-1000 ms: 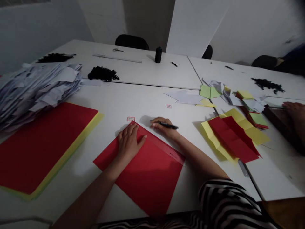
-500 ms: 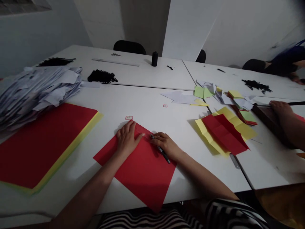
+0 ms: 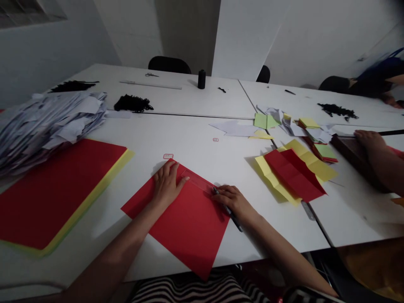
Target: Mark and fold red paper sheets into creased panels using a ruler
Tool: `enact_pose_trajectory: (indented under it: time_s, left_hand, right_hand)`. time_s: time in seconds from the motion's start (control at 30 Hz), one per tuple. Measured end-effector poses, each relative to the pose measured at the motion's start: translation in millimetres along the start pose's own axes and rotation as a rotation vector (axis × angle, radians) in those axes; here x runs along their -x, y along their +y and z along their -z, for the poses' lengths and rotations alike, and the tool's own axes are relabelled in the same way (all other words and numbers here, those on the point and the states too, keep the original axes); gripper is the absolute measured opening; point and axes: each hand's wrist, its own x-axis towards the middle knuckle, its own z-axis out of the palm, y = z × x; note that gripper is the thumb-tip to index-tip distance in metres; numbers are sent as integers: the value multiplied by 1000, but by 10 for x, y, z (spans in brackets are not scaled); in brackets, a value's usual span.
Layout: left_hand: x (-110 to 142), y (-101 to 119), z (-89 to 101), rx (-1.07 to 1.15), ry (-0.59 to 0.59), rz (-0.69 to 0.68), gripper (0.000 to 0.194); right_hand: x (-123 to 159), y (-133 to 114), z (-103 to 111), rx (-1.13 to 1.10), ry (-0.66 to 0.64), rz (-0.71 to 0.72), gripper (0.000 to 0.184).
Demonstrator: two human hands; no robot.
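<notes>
A sheet of red paper [image 3: 192,229] lies at an angle on the white table before me. Near its upper right edge rests a clear strip, apparently a transparent ruler [image 3: 198,182]. My left hand [image 3: 166,185] lies flat with fingers spread on the paper's top corner, its thumb by the strip's left end. A dark pen [image 3: 234,219] is held in my right hand [image 3: 236,201], tip pointing up and left. The fingers of that hand are at the strip's right end; whether they press on it I cannot tell.
Left are stacked red and yellow sheets [image 3: 63,189] and a heap of white paper strips [image 3: 53,130]. Creased red and yellow papers [image 3: 293,174] lie right. Black cord bundles [image 3: 132,103], a black spool [image 3: 201,79] and scissors [image 3: 152,75] sit farther back. Another person's hand [image 3: 370,141] rests at far right.
My right hand has slid right and slightly down along the strip with the pen, uncovering more of the strip. The left hand stays on the paper's corner.
</notes>
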Motion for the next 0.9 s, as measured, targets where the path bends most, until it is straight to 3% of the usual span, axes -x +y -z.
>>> enact_pose_trajectory:
  time_s: [0.2, 0.33, 0.53, 0.9]
  left_hand:
    - [87, 271, 71, 28, -49, -151, 36]
    - [161, 455, 6, 95, -84, -202, 34]
    - [214, 410, -108, 143, -23, -210, 35]
    - [208, 398, -109, 148, -44, -172, 41]
  right_hand:
    - [-50, -8, 38, 5, -35, -19, 30]
    - [-74, 2, 43, 18, -36, -21, 28]
    - [-105, 17, -4, -1, -4, -30, 29]
    - [-92, 20, -34, -52, 36, -34, 36]
